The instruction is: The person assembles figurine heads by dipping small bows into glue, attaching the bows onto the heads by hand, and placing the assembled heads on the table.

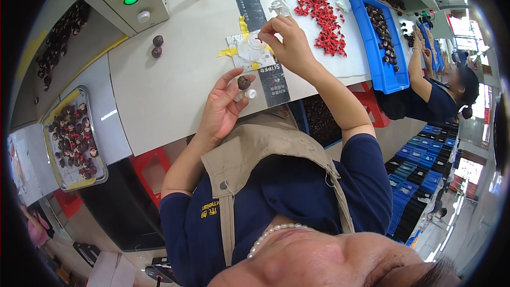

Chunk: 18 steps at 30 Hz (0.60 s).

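Note:
My left hand point(222, 107) is raised palm up over the white table point(170, 90), pinching a small dark brown mushroom point(244, 82) between thumb and fingers; a small white cap-like piece point(250, 94) rests on the fingertips below it. My right hand point(289, 42) reaches farther out, its fingertips pinched just above a clear round dish point(252, 49) that sits on a sheet fixed with yellow tape. What the right fingertips pinch is too small to make out.
A heap of red berries point(323, 18) lies on white paper to the right. Two loose mushrooms point(157, 45) sit on the table at left. A metal tray of mushrooms point(74, 138) is lower left, a blue crate of mushrooms point(383, 37) right, where another person point(441, 93) works.

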Each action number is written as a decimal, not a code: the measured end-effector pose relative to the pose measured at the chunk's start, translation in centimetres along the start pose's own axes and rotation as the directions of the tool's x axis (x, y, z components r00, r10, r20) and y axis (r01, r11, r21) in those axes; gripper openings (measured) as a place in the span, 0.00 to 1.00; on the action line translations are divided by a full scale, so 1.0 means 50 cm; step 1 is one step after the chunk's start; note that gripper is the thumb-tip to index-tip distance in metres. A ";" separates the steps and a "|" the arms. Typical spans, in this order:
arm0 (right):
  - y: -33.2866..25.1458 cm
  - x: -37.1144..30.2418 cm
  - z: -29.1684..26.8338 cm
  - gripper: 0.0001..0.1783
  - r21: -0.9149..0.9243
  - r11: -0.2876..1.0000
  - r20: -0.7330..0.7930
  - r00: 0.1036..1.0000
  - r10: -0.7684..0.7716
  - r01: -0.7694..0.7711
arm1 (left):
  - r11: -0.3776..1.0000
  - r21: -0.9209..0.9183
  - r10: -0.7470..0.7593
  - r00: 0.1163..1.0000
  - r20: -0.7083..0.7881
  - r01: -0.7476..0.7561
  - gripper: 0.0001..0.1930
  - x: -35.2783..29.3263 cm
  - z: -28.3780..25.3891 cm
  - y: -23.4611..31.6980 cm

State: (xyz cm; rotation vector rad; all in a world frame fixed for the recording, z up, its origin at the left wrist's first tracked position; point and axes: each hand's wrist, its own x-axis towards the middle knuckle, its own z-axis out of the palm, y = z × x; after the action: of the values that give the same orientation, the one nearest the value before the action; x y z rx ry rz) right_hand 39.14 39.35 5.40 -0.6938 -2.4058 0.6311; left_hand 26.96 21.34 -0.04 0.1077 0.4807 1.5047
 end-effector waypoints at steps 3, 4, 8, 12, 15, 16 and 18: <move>-0.008 0.002 -0.013 0.03 0.124 0.991 -0.061 0.996 0.067 -0.059 | 1.000 -0.015 -0.006 0.999 0.047 0.007 0.17 0.004 0.006 -0.004; -0.007 0.002 -0.014 0.04 0.158 0.986 -0.108 0.991 0.077 -0.060 | 1.000 0.005 -0.006 1.000 0.019 0.006 0.17 0.007 0.008 -0.007; -0.025 -0.016 -0.030 0.03 0.255 0.963 -0.116 0.986 0.116 -0.084 | 1.000 0.002 -0.022 1.000 -0.020 0.022 0.17 0.011 0.015 -0.012; -0.063 -0.068 -0.037 0.03 0.432 0.879 0.051 0.979 0.197 -0.199 | 0.999 0.037 0.022 1.000 -0.010 -0.022 0.16 0.014 0.021 -0.022; -0.080 -0.098 -0.029 0.04 0.499 0.829 0.139 0.968 0.211 -0.252 | 0.985 0.136 0.110 0.993 -0.052 -0.102 0.17 0.016 0.017 -0.033; -0.083 -0.104 -0.026 0.04 0.485 0.843 0.132 0.972 0.192 -0.232 | 0.969 0.194 0.168 0.984 -0.059 -0.154 0.18 0.015 0.015 -0.036; -0.083 -0.110 -0.018 0.03 0.470 0.857 0.121 0.977 0.177 -0.214 | 0.960 0.217 0.193 0.979 -0.070 -0.174 0.18 0.014 0.025 -0.039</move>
State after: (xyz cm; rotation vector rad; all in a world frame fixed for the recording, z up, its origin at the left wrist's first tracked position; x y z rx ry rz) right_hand 42.26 33.20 6.35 -0.7059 -2.1202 1.3070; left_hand 29.21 22.13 0.21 0.2569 0.7189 1.6424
